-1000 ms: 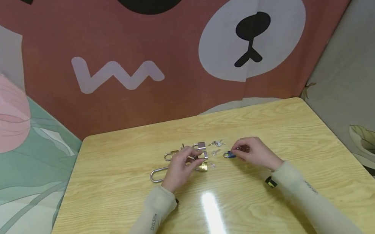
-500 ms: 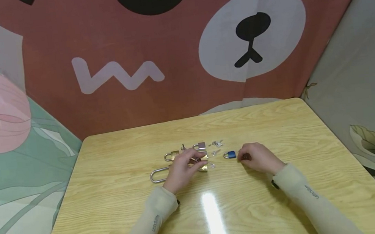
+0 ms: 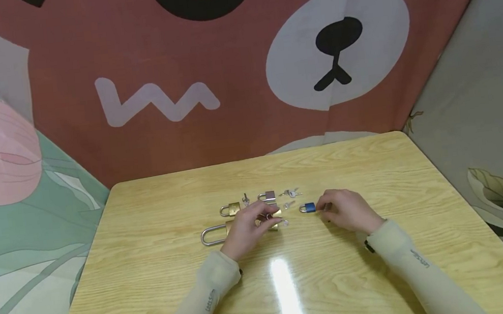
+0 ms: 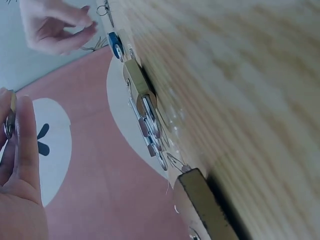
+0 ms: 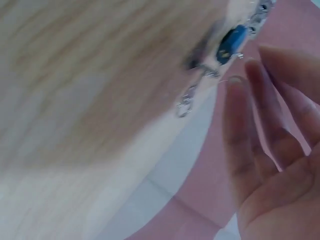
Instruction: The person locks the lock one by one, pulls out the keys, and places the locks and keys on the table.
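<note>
My left hand (image 3: 247, 233) pinches a small brass padlock (image 4: 12, 114) between thumb and finger, above the other padlocks. To the right, a blue padlock (image 3: 310, 207) lies flat with its shackle pointing left. The right hand (image 3: 348, 212) is just right of it, fingers bent and tips close together. Beside those fingertips, a ring of small keys (image 5: 204, 71) lies by the blue padlock in the right wrist view. A thin arc shows at one fingertip there; whether the fingers pinch the ring is unclear.
Left of centre lie a brass padlock (image 3: 234, 209), a silver-grey padlock (image 3: 271, 195) and a long-shackled padlock (image 3: 213, 228), partly covered by the left hand. Loose keys (image 3: 293, 193) and a single key (image 3: 290, 204) lie between the hands. The wooden table (image 3: 348, 290) meets a printed cloth (image 3: 185, 143) behind.
My right hand has let go of the blue padlock, drawn back slightly right, then closed in again beside it. The left hand keeps its hold, nearly still.
</note>
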{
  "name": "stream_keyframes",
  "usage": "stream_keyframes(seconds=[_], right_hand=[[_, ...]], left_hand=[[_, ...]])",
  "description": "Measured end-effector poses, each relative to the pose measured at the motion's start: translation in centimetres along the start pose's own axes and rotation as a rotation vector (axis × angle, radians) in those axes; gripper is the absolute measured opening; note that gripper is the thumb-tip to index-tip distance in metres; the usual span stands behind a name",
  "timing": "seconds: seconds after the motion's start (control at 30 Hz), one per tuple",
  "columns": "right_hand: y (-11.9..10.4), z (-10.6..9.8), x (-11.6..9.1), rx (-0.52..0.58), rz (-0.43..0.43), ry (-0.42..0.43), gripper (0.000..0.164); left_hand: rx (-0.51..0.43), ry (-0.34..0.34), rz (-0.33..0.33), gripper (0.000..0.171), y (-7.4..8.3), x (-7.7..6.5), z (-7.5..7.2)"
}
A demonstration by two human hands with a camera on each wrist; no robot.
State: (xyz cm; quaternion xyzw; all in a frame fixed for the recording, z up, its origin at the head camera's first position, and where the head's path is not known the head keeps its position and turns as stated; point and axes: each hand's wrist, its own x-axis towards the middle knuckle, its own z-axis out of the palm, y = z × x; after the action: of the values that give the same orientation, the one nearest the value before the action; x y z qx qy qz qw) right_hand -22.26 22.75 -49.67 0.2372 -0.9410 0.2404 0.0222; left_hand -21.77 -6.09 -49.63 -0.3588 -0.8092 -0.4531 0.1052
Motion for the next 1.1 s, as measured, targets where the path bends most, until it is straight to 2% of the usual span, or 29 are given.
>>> stream_keyframes(seconds=[0.1, 0.2, 0.4, 0.5, 0.73, 0.9, 0.97, 1.1], right_hand=[[-0.7, -0.3, 0.3, 0.049, -0.062, 0.042, 0.014], [-1.8, -0.4, 0.7, 0.144, -0.096, 0.045, 0.012], [-4.0, -0.3, 1.5, 0.450, -0.062, -0.036, 0.012], [-4.8, 0.1, 2.0, 0.551, -0.055, -0.070, 0.015], [-5.4, 1.1, 2.4, 0.668, 0.004, -0.083, 0.013], [-5.1, 0.8, 2.3, 0.685, 0.005, -0.064, 0.012], [-4.8, 0.6, 2.1, 0.682, 0.010, -0.048, 0.011], [-3.8, 0.1, 1.6, 0.706, 0.042, -0.026, 0.010]], left_hand=[[0.009, -0.009, -0.006, 0.019, 0.2, 0.1, 0.0], [0.008, -0.016, -0.015, 0.020, 0.5, 0.2, 0.0], [-0.010, -0.011, 0.011, 0.021, 1.0, 0.4, 0.4], [-0.019, -0.001, 0.029, 0.021, 1.1, 0.5, 0.7], [-0.017, 0.022, 0.020, 0.023, 1.3, 0.5, 1.4], [-0.031, 0.016, -0.012, 0.026, 1.2, 0.5, 1.5], [-0.028, 0.012, -0.009, 0.025, 1.2, 0.5, 1.6], [0.034, -0.024, 0.027, 0.018, 1.2, 0.7, 1.8]])
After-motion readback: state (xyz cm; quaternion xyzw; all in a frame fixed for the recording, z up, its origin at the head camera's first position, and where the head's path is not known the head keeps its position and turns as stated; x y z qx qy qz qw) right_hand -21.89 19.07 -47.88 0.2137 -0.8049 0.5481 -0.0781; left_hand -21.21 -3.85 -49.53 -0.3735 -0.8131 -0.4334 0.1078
